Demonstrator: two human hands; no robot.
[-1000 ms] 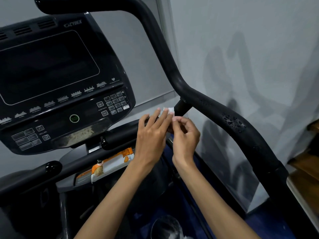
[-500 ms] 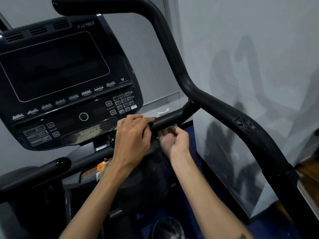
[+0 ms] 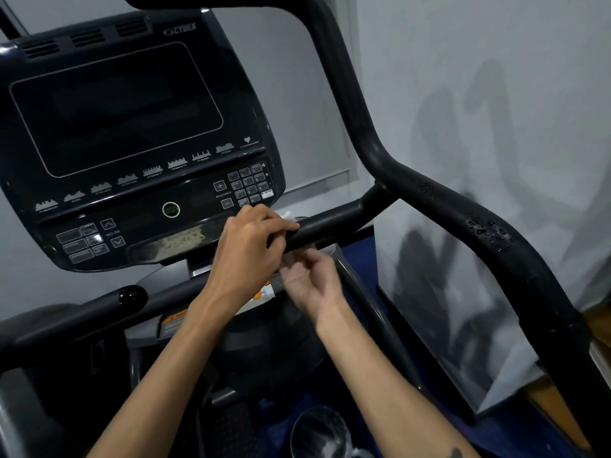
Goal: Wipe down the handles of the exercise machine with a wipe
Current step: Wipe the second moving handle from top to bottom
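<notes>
Head view: the left hand is curled over the short black horizontal handle bar, fingers wrapped on top and pressing a thin white wipe whose crumpled edge peeks out at the far side of the knuckles. The right hand sits just beneath the bar, fingers loosely bent and blurred; whether it pinches the wipe's lower edge cannot be told. The wipe looks soft, light and damp, likely to bunch or slip, so wrapping it round the bar suits it. Further left is the dark console panel; right, the thick curved black side rail, beaded with droplets.
</notes>
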